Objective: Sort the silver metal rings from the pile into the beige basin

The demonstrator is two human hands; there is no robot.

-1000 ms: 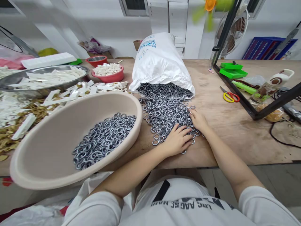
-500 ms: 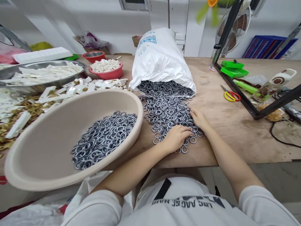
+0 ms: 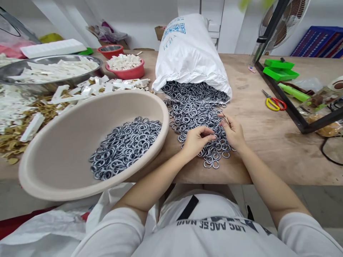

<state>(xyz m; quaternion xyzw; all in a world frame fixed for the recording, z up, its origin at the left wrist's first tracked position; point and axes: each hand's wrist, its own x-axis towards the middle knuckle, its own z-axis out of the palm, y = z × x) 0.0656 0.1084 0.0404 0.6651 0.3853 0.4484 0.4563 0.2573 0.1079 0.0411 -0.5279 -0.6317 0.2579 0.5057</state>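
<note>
While the left hand (image 3: 197, 141) curls over loose rings (image 3: 189, 114) on the worktop (image 3: 270, 150) — whether it grips one, I cannot tell — the right hand (image 3: 234, 133), just apart, pinches a thin stick (image 3: 226, 120). At their nine o'clock sits a tub (image 3: 66, 142) of more rings; at two, scissors (image 3: 271, 99); at twelve, a white bag (image 3: 190, 59) open toward the pile.

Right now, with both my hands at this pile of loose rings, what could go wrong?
The loose rings spread toward the front edge of the table, so a careless sweep could knock some off. The beige basin appears to overhang that edge beside the left forearm; a bump might tip it. The white bag lies mouth open, so more rings might slide out.
</note>
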